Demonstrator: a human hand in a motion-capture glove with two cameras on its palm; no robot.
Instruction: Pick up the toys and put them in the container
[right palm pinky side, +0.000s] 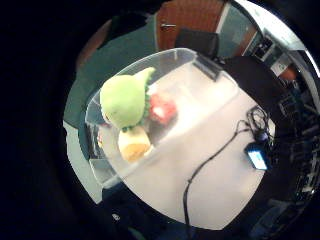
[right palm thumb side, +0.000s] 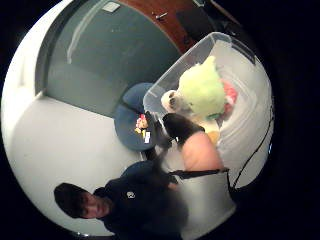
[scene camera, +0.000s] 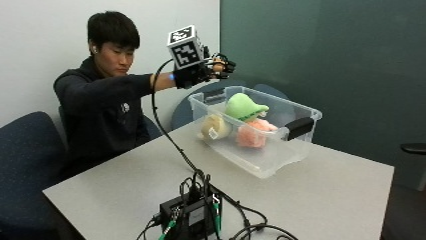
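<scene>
A clear plastic container (scene camera: 269, 161) stands on the grey table (scene camera: 333, 200) in front of the seated person. Three soft toys lie in it: a green plush (scene camera: 243, 106) on top, a cream-yellow one (scene camera: 213, 126) against the near wall, and a pink one (scene camera: 253, 134) beneath. My gloved right hand (scene camera: 205, 71) is raised above the container's far left corner, fingers spread, holding nothing. Both palm views look down into the container: the green plush (right palm pinky side: 124, 100) (right palm thumb side: 201, 90), the red-pink toy (right palm pinky side: 162, 109) and the yellow toy (right palm pinky side: 134, 143). The thumb (right palm thumb side: 180, 127) shows in the thumb side view.
A black box with cables (scene camera: 190, 212) sits at the table's front edge, and a cable runs from it up to the glove. A small device with a lit screen (right palm pinky side: 257, 156) lies on the table. Blue chairs (scene camera: 26, 165) stand beside and behind the person.
</scene>
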